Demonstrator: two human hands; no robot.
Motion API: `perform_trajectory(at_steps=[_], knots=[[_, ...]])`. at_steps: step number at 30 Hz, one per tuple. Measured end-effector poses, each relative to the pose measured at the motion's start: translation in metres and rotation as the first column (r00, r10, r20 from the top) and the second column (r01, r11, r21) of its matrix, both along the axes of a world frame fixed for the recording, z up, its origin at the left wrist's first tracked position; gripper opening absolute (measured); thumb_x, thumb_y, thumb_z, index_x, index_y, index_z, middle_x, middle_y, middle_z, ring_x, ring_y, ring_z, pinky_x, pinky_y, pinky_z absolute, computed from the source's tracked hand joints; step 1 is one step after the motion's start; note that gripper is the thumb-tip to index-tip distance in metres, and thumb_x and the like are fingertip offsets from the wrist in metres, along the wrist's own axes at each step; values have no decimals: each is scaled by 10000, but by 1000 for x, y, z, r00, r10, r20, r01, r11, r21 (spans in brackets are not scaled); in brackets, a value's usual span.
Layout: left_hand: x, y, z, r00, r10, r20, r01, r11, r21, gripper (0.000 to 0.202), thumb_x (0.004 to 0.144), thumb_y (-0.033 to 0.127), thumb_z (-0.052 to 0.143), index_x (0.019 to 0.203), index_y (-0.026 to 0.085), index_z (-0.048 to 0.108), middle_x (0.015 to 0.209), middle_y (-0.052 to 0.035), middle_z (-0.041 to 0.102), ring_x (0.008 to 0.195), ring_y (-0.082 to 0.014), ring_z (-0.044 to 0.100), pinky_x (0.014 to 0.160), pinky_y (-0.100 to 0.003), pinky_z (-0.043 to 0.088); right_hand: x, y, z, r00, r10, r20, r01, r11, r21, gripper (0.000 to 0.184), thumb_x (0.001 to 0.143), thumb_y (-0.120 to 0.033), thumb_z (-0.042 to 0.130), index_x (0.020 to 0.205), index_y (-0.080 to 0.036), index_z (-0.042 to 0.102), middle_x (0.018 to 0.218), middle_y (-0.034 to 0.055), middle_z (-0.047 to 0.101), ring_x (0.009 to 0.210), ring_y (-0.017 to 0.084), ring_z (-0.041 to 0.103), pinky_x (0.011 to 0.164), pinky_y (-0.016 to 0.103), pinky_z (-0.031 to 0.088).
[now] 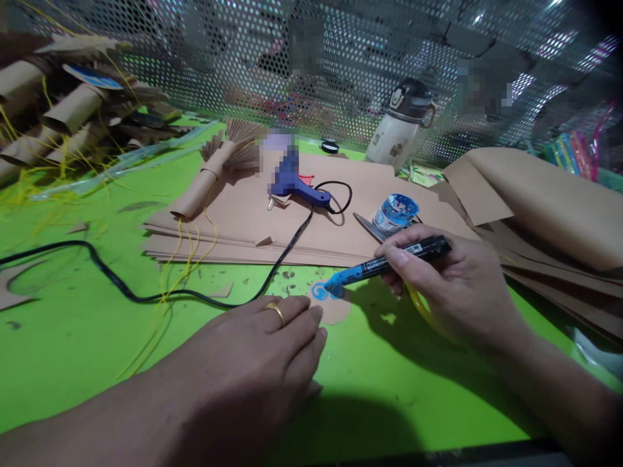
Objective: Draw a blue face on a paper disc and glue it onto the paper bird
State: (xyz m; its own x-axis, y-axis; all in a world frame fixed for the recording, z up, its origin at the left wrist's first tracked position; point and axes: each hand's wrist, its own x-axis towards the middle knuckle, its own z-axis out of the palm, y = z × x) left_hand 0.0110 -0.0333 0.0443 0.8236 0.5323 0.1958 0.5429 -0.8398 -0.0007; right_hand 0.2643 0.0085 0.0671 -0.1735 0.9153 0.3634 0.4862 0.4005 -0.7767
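Landmark: we place everything by the one stack of brown paper [233,228] lying on the green tabletop [73,344].
Disc: one small brown paper disc [335,314], on the tabletop just in front of the stack; two blue swirls on it, the second partly hidden.
Marker: one black marker [376,264], its front end smeared blue, tip touching the disc.
Right hand: grip of the right hand [455,279] closed round the marker, in front of the stack.
Left hand: grip of the left hand [263,350] loose and flat, palm down, fingertips at the disc's left edge; one gold ring [275,314].
Jar: one small jar [388,219] on the stack's right part; we see blue paint [401,203] inside and on the rim.
Bottle: one pale bottle [390,141], dark lid closed, behind the stack; contents we cannot tell.
Bag: one clear bag [574,155] of coloured strips, beyond the stack's right side.
Glue gun: one blue glue gun [304,191] atop the stack.
Rolls: one paper roll [202,185] on the stack; at least three [75,111] heaped to its left.
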Motion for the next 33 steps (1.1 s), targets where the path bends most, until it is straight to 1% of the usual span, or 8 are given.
perform_trajectory(at_steps=[4,8,12,15,20,27,30,33], knots=[[-1,0,0,1000,-18,-25,19,999,33,294,1051,227,497,1170,150,755,1269,-127,759,1173,-309,684,1032,-442,566,0,0,3,1000,-19,7,18,999,30,124,890,-185,712,778,-237,699,592,-29,665,490,143,604,505,283,486],[0,1,-1,1000,-14,22,14,1000,21,268,1027,208,536,1160,132,756,1251,-143,759,1163,-331,692,1010,-462,575,0,0,4,1000,-31,-2,31,1000,4,136,882,-194,711,761,-249,686,564,-34,642,477,147,588,488,291,476],[1,2,1,998,-16,53,16,1000,-7,233,1014,201,578,1155,137,752,1240,-131,764,1161,-311,698,1011,-430,568,1,0,4,999,-39,-6,39,999,-23,140,887,-225,728,759,-264,687,582,-21,652,494,163,597,485,308,488],[1,1,2,999,-7,46,7,1000,14,240,1030,221,556,1142,152,757,1201,-117,778,1134,-299,697,996,-412,566,0,1,3,1000,-28,-8,28,999,-19,143,892,-229,733,760,-265,690,580,-21,646,491,163,592,483,309,485],[2,0,1,1000,2,26,-4,998,60,261,1044,219,522,1129,167,763,1188,-99,787,1128,-297,688,994,-405,558,1,1,0,1000,14,5,-14,1000,-7,130,919,-215,708,793,-246,695,601,-37,646,504,137,598,507,274,490],[1,0,0,1000,-8,20,7,1000,26,214,1021,238,598,1140,160,758,1196,-119,776,1110,-309,694,960,-426,560,1,-2,0,998,52,28,-51,998,-28,138,944,-241,692,809,-210,698,595,-43,646,479,104,591,483,212,476],[1,2,-2,999,-7,45,6,1000,25,248,1033,206,537,1131,152,758,1182,-118,779,1083,-304,699,962,-427,560,0,-3,2,998,63,30,-62,997,-49,139,939,-239,702,803,-207,698,583,-45,644,466,97,586,470,196,473],[1,4,-7,998,-24,65,21,999,40,297,1045,196,482,1150,136,753,1223,-127,770,1089,-311,698,946,-433,571,0,-5,3,998,58,27,-57,997,-44,127,922,-224,710,796,-211,702,570,-49,636,466,96,580,472,191,480]])
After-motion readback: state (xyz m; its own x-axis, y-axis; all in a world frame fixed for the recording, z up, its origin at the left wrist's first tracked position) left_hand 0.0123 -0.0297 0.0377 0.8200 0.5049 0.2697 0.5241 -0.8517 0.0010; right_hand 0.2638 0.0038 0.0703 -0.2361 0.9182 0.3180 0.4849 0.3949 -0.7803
